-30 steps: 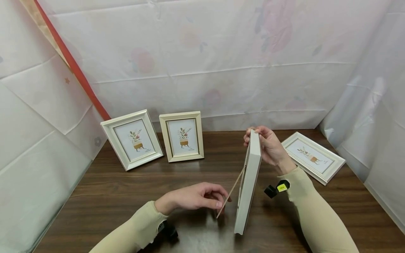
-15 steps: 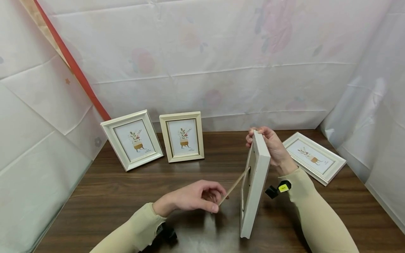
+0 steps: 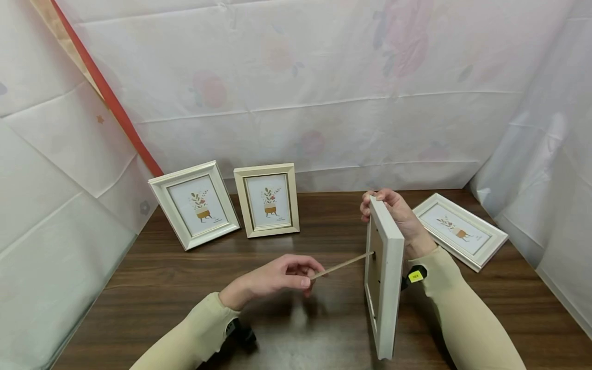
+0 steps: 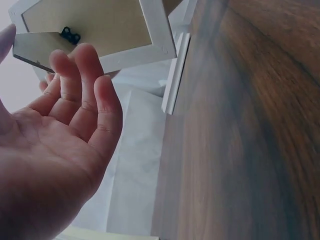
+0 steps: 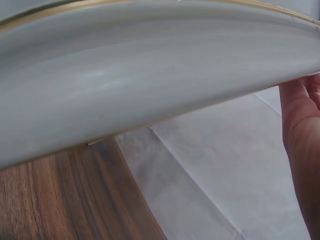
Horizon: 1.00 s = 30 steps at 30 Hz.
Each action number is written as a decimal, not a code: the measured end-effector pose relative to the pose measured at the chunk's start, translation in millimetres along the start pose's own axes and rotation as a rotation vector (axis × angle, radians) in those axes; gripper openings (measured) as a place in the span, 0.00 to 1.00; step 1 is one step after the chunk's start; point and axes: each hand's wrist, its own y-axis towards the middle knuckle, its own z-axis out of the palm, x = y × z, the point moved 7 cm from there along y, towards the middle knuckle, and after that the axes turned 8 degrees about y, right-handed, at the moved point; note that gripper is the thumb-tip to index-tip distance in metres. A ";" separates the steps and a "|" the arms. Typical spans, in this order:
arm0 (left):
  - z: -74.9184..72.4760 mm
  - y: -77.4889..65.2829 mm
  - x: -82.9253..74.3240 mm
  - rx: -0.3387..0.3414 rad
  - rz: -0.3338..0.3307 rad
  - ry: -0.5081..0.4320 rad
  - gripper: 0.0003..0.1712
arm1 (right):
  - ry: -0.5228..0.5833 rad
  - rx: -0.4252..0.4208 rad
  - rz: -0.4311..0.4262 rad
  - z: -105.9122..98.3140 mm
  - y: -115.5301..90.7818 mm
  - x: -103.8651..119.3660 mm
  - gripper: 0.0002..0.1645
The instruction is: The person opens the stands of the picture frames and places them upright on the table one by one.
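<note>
A white picture frame (image 3: 392, 288) is held upright and nearly edge-on, its tan backing board (image 3: 375, 267) turned left. My right hand (image 3: 401, 218) grips its far top corner, thumb and fingers around the edge. From the backing a thin stand leg (image 3: 343, 265) swings out, and my left hand (image 3: 273, 280) pinches its free end between thumb and fingers. In the left wrist view the leg (image 4: 35, 46) meets the backing at a small black hinge (image 4: 70, 35). The frame's white, gold-lined front moulding (image 5: 125, 70) fills the top of the right wrist view.
Two frames with plant pictures, one white (image 3: 196, 205) and one cream (image 3: 268, 200), stand at the back left of the wooden table (image 3: 162, 288). Another white frame (image 3: 462, 231) lies face up behind my right arm. A pale patterned sheet (image 3: 296, 77) hangs close behind.
The stand leg has swung farther out from the backing, with my left hand moving up and left. The held frame has turned, showing more of its back, and its lower end has shifted right.
</note>
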 end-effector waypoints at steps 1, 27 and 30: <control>-0.7 -0.1 0.4 -0.001 0.006 -0.005 0.33 | -0.008 0.004 0.000 -0.1 -0.3 0.0 0.11; -19.7 -14.6 12.5 -0.139 -0.090 0.135 0.14 | -0.129 -0.041 -0.113 -4.4 -5.3 18.1 0.12; -26.8 -19.0 15.3 -0.163 -0.106 0.155 0.13 | -0.210 -0.098 -0.139 -7.2 -6.9 25.9 0.10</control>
